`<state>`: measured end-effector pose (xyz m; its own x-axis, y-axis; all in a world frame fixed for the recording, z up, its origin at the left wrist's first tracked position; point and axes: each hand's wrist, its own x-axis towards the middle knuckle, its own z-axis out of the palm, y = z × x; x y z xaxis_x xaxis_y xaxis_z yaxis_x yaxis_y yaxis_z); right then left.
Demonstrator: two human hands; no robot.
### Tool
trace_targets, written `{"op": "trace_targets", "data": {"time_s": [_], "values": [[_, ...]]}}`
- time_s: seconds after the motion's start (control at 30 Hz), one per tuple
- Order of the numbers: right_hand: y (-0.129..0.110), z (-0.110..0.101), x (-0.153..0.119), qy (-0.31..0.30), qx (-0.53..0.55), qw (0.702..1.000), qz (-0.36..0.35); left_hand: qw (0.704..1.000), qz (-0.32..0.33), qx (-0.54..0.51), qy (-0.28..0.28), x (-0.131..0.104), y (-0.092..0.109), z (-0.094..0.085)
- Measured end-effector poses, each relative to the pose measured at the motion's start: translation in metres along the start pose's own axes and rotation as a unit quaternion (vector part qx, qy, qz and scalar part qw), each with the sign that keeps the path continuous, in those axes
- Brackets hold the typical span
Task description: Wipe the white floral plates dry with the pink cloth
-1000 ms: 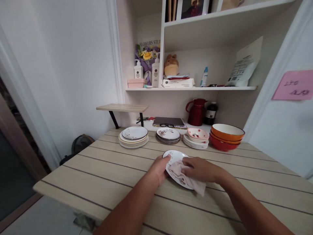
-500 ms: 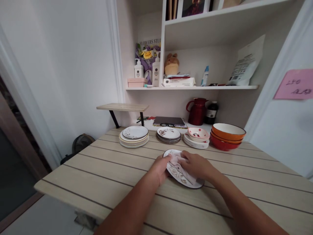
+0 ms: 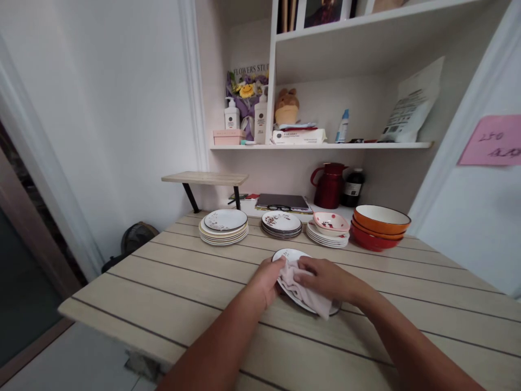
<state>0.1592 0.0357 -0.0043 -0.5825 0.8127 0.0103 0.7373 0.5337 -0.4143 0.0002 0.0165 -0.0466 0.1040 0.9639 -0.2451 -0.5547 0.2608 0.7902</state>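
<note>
A white plate (image 3: pixel 290 253) with a dark rim and a floral print is held tilted just above the table. My left hand (image 3: pixel 267 277) grips its left edge, thumb on top and fingers underneath. Across the plate's face lies a pale pink cloth (image 3: pixel 305 290), covering most of the print. My right hand (image 3: pixel 325 277) presses on this cloth with bent fingers, its thumb and fingertips gripping the fabric. The cloth's lower corner hangs over the plate's near rim.
Along the back of the wooden table (image 3: pixel 171 293) stand stacked plates (image 3: pixel 223 228), dark-rimmed plates (image 3: pixel 280 224), small dishes (image 3: pixel 330 224) and orange and red bowls (image 3: pixel 378 225). Behind them are a laptop (image 3: pixel 283 201), a red jug (image 3: pixel 329 185) and a dark bottle (image 3: pixel 352 187).
My right hand has shifted slightly right and spread the cloth lower over the plate, hiding the floral print that showed before. My left hand keeps its grip in the same place.
</note>
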Motion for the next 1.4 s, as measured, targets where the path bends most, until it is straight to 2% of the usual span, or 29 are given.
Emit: {"op": "trace_targets", "data": {"time_s": [0.17, 0.33, 0.43, 0.57, 0.73, 0.93, 1.03, 1.27, 1.4], "values": [[-0.004, 0.010, 0.007, 0.062, -0.046, 0.993, 0.084, 1.000, -0.002, 0.002, 0.008, 0.000, 0.000, 0.000], [0.001, 0.004, 0.005, 0.030, -0.104, 0.985, 0.133, 1.000, -0.004, 0.004, 0.009, 0.000, 0.000, -0.001], [0.007, -0.005, -0.001, -0.012, -0.112, 0.987, 0.117, 1.000, -0.007, 0.005, 0.004, 0.000, -0.001, -0.002], [0.012, -0.014, -0.009, -0.063, -0.062, 0.996, 0.013, 1.000, -0.003, 0.004, 0.001, 0.000, -0.001, -0.002], [0.007, -0.011, -0.008, -0.064, -0.009, 0.997, -0.039, 1.000, 0.000, 0.007, 0.006, -0.001, 0.000, -0.001], [-0.004, 0.005, 0.003, 0.023, -0.036, 0.998, 0.036, 1.000, -0.006, 0.011, 0.015, 0.000, 0.001, 0.001], [-0.006, 0.008, 0.004, 0.044, -0.058, 0.995, 0.070, 1.000, -0.007, 0.009, 0.017, 0.000, 0.001, 0.001], [-0.005, 0.003, 0.002, 0.021, -0.103, 0.988, 0.114, 1.000, -0.009, 0.006, 0.010, -0.002, 0.002, 0.001], [-0.002, -0.001, -0.001, -0.007, -0.117, 0.989, 0.090, 1.000, -0.008, 0.002, 0.007, -0.002, 0.001, 0.001]]}}
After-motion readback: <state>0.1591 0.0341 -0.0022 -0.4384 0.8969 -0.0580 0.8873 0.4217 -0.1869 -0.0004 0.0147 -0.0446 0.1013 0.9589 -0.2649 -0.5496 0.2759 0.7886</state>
